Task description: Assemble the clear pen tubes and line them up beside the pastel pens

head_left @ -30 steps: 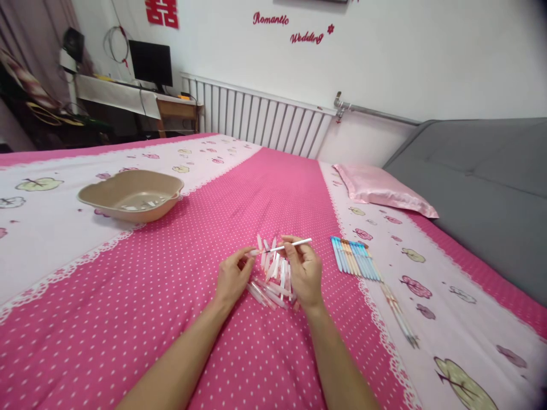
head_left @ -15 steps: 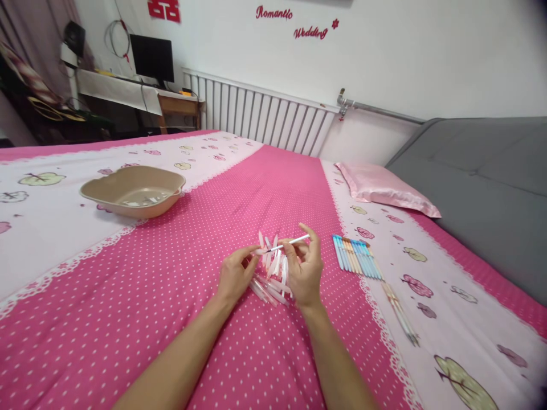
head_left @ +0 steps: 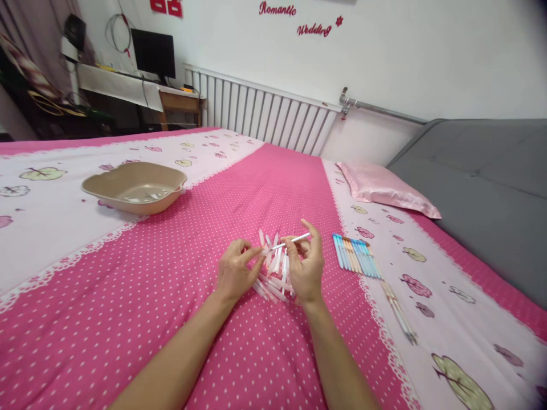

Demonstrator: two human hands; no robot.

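Observation:
Between the thumb and fingertips of my right hand [head_left: 305, 265] is a thin white pen refill [head_left: 298, 238], slanting down to the left. My left hand [head_left: 240, 270] is closed in a pinch on a small translucent pen piece [head_left: 266, 251]; its exact shape is too small to tell. The refill's left end meets that piece, and its dark tip is barely visible. Under and between both hands lies a loose pile of pale pink and clear pen parts [head_left: 273, 286], partly covered by the fingers.
Right of my hands, a row of blue and peach pens [head_left: 356, 256] lies on the bedspread [head_left: 179, 330], with several slim pens [head_left: 399, 313] nearer me. A beige basin [head_left: 132, 188] with small pale pieces stands at the left. A pink pillow [head_left: 384, 188] rests by the grey headboard [head_left: 478, 182].
The refill's dark tip, plainly visible before, now meets the piece in my left hand. My left fingers have closed in slightly toward the right hand. The view has shifted a little.

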